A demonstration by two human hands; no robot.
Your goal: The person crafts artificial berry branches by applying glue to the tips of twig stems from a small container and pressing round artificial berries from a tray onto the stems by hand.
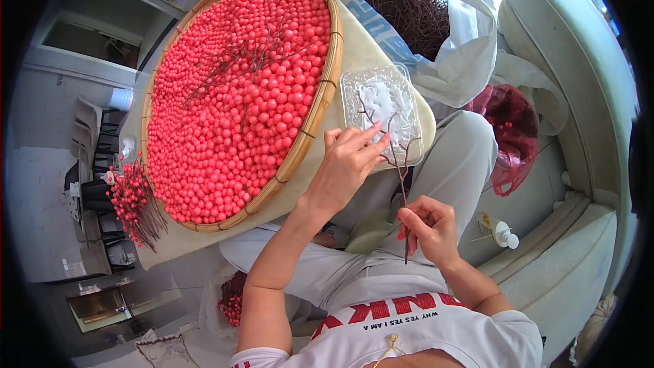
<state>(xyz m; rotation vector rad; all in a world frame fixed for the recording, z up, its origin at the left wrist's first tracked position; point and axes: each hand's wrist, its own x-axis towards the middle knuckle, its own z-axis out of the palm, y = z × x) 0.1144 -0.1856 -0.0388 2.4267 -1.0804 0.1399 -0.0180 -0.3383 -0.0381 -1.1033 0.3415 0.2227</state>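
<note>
A bare brown forked twig (pixel 403 184) stands between my two hands. My right hand (pixel 430 226) is closed around the lower stem, whose end sticks out below the fingers. My left hand (pixel 351 163) reaches to the forked upper part, its fingertips pinched at a side branch. Under the branch tips lies a clear plastic tray (pixel 354 88) with white paste (pixel 381 99) in it. Left of my hands, a large round bamboo basket (pixel 327 88) is filled with pink-red beads (pixel 231 143), with several loose twigs (pixel 252 61) on top.
A plastic bag (pixel 470 48) holds a heap of dark twigs (pixel 402 3) beyond the tray. Finished-looking berry sprigs (pixel 133 197) lie at the table's left corner. A red bag (pixel 504 136), a white-capped bottle (pixel 501 230) and a sofa (pixel 565 61) are on the right.
</note>
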